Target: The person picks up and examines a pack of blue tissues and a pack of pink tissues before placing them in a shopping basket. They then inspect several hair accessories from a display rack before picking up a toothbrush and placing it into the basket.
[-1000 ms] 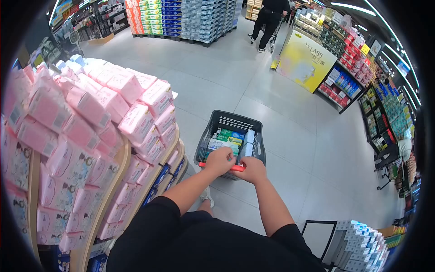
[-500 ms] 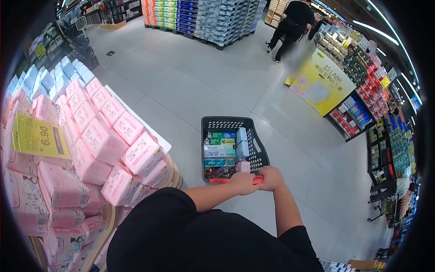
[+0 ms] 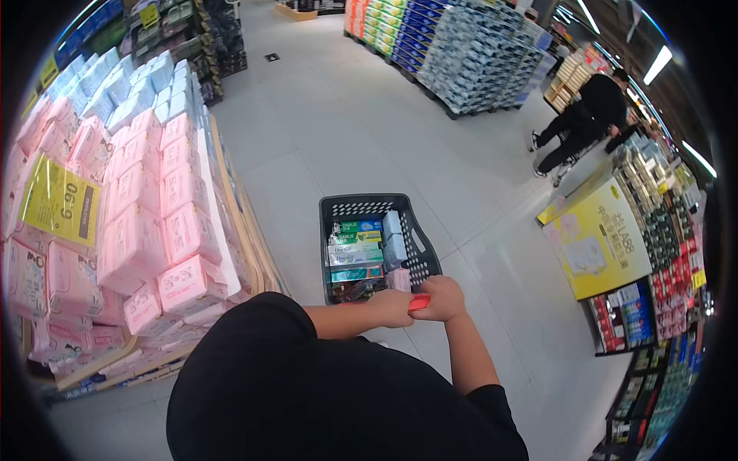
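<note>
A dark grey shopping basket (image 3: pixel 417 265) is right in front of me, low over the floor. Both my left hand (image 3: pixel 390 308) and my right hand (image 3: pixel 443 298) are wrapped round its red handle (image 3: pixel 419 303), side by side. Inside the basket, toothpaste boxes (image 3: pixel 356 251) lie stacked on the left. Light blue packs (image 3: pixel 393 238) stand in a row along the right, with a pink pack (image 3: pixel 399 279) nearest my left hand. Some dark items at the near end are partly hidden by my hand and arm.
On my left rises a display of pink tissue packs (image 3: pixel 138 223) with a yellow price sign (image 3: pixel 61 201). Ahead is a pallet stack (image 3: pixel 480 58). A person in black (image 3: pixel 592 107) is at the upper right, beyond a yellow promotional stand (image 3: pixel 596 246). Grey floor (image 3: pixel 292 138) runs between them.
My view has turned left, so the pallet stack, the person and the yellow stand sit further right. The tissue display has slid past nearer me. Both hands keep their grip on the handle.
</note>
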`<state>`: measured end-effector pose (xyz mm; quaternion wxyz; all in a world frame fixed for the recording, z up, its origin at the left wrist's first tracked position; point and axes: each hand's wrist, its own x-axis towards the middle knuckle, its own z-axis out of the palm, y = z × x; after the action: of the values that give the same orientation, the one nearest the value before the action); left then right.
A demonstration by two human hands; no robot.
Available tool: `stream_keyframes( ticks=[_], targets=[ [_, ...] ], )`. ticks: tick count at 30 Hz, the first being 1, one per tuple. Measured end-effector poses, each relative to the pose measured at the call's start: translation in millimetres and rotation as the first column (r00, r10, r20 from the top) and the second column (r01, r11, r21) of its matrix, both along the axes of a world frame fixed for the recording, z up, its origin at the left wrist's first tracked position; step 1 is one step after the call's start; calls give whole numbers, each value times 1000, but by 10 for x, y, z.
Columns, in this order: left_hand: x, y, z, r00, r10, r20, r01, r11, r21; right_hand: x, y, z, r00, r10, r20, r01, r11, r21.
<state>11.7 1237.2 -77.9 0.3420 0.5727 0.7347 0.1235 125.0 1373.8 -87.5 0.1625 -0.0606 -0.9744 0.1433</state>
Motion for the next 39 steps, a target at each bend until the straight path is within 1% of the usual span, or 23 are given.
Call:
stream_keyframes(
  ticks=[2, 4, 6, 7, 9, 12, 13, 15, 19, 22, 23, 24, 25, 30, 33, 35, 37, 39],
  targets=[
    [-161, 166, 34, 998, 70, -8, -70, 998, -3, -239, 267, -40, 996, 70, -63, -68, 997, 23],
    [-370, 370, 3, 981, 186, -47, -184, 982, 31, -556, 500, -34, 985, 117, -128, -113, 993, 35],
    [-525, 517, 26, 948, 304, -91, -295, 950, 102, -840, 715, 53, 983, 164, -80, -163, 987, 16],
    [-620, 598, 15, 933, 335, -128, -321, 940, 117, -1003, 833, 38, 981, 185, -55, -185, 983, 3],
    [-792, 732, 37, 899, 393, -194, -364, 916, 169, -1305, 1011, 5, 974, 222, -39, -222, 975, 1],
    [-1161, 908, 25, 855, 465, -229, -385, 866, 319, -1795, 1221, 67, 971, 239, 19, -239, 971, -28],
    [-1299, 959, 57, 846, 483, -224, -411, 860, 302, -1962, 1268, 107, 968, 247, 34, -245, 968, -55],
    [-1597, 1034, 114, 835, 508, -209, -455, 853, 254, -2335, 1350, 106, 963, 262, 67, -255, 963, -92],
    [-2214, 1166, 121, 854, 491, -173, -447, 862, 241, -2969, 1506, 141, 945, 304, 118, -292, 951, -103],
    [-2713, 1213, 44, 870, 485, -92, -465, 868, 174, -3505, 1569, 159, 932, 331, 149, -316, 941, -119],
    [-2870, 1222, 1, 879, 468, -87, -451, 877, 165, -3635, 1575, 120, 924, 339, 174, -319, 938, -134],
    [-3013, 1221, 63, 873, 478, -93, -461, 873, 160, -3790, 1584, 123, 919, 337, 205, -315, 940, -130],
    [-3166, 1226, 28, 861, 500, -88, -479, 857, 189, -3958, 1579, 148, 916, 333, 223, -312, 942, -125],
    [-3754, 1223, -230, 787, 606, -116, -542, 769, 339, -4665, 1571, 42, 914, 391, 110, -381, 919, -105],
    [-4133, 1207, -305, 742, 659, -122, -589, 728, 351, -5118, 1588, -13, 894, 437, 99, -429, 898, -92],
    [-4423, 1165, -432, 730, 667, -153, -585, 724, 366, -5420, 1556, -121, 885, 454, 107, -446, 890, -94],
    [-4589, 1220, -379, 704, 687, -180, -586, 705, 399, -5659, 1614, -89, 870, 483, 94, -476, 875, -93],
    [-4776, 1247, -266, 679, 705, -203, -578, 685, 444, -5896, 1690, -46, 844, 523, 120, -508, 850, -138]
  ],
)
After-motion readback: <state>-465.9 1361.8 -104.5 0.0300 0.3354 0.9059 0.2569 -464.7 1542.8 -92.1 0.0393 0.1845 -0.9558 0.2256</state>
